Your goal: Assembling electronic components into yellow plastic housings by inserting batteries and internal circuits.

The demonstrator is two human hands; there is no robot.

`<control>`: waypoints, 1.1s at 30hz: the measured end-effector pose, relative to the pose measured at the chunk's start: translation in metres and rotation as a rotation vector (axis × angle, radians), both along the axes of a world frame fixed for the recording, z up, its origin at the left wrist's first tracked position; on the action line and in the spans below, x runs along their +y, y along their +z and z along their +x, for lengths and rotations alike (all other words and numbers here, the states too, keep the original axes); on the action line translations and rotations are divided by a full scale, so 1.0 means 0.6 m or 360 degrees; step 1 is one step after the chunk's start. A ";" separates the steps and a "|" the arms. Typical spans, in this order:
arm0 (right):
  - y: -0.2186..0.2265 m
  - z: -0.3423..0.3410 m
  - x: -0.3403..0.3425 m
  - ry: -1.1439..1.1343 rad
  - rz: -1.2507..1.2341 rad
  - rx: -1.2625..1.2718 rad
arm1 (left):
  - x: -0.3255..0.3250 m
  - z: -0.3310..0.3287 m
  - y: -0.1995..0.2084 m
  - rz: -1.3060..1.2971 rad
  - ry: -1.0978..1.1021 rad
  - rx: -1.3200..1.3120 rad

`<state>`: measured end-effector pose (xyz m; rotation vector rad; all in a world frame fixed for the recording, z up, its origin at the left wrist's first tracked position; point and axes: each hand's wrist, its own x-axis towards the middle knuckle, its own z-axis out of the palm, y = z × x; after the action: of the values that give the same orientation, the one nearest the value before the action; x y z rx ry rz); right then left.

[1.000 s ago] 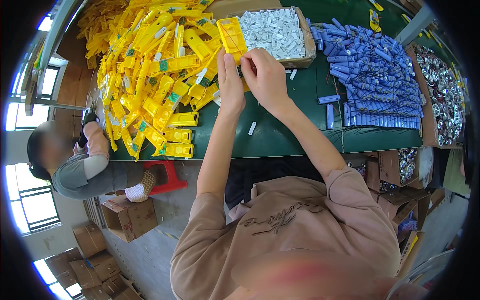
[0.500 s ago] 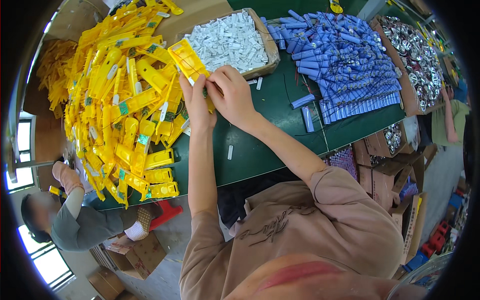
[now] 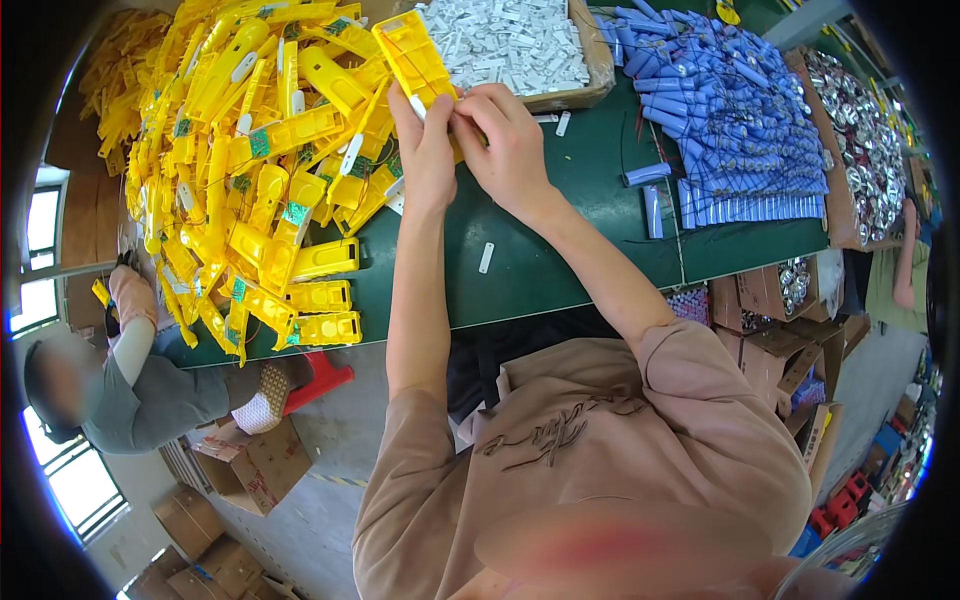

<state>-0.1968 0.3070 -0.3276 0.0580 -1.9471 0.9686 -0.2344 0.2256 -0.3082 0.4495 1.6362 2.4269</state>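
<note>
A yellow plastic casing (image 3: 412,52) with an open, hollow face is held up over the table by my left hand (image 3: 428,165). That hand is closed round its lower end, thumb on the near side. A white piece (image 3: 417,106) shows beside the thumb. My right hand (image 3: 508,150) is closed in a pinch against the casing's right edge, and what its fingertips hold is hidden. Left of my hands lies a large heap of yellow casings (image 3: 325,80), many with green circuit boards and wires. Beyond my right hand, a carton (image 3: 597,50) holds small white plastic pieces (image 3: 510,42).
Blue wired cylindrical cells (image 3: 725,120) are stacked on the green table (image 3: 560,255), right of the carton. One loose white piece (image 3: 486,258) lies near me. Shiny metal parts (image 3: 850,150) fill a box at far right. Another person (image 3: 150,400) sits at lower left.
The whole view has shifted, with the table contents now higher in the picture. Both hands stay together at the casing, and the right fingers have moved slightly along its edge.
</note>
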 end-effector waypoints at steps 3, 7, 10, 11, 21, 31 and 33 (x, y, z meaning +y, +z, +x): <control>0.000 0.009 0.012 -0.0018 0.0164 -0.0018 | 0.011 -0.012 -0.022 -0.0218 0.0192 0.0251; 0.063 0.095 0.050 0.0280 0.0167 -0.0494 | -0.004 -0.018 -0.020 -0.0227 0.0111 0.0316; 0.082 0.177 0.181 0.0164 0.0859 -0.0910 | -0.010 -0.005 -0.006 -0.0243 0.0078 0.0229; 0.072 0.201 0.227 0.0078 0.1063 -0.1090 | -0.003 -0.006 -0.008 -0.0242 0.0055 0.0286; 0.000 0.181 0.254 0.0040 0.1628 -0.1351 | 0.010 0.001 -0.019 -0.0224 -0.0081 0.0309; 0.072 0.047 0.157 0.0689 -0.0361 -0.0599 | 0.016 0.015 -0.023 -0.0129 -0.0289 0.0187; 0.071 0.018 0.127 0.0677 -0.0302 -0.0511 | 0.021 0.017 -0.023 -0.0142 -0.0357 0.0208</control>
<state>-0.1863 0.3832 -0.2851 0.2276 -2.1697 1.5168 -0.2239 0.2379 -0.3219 0.7480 1.6377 2.1939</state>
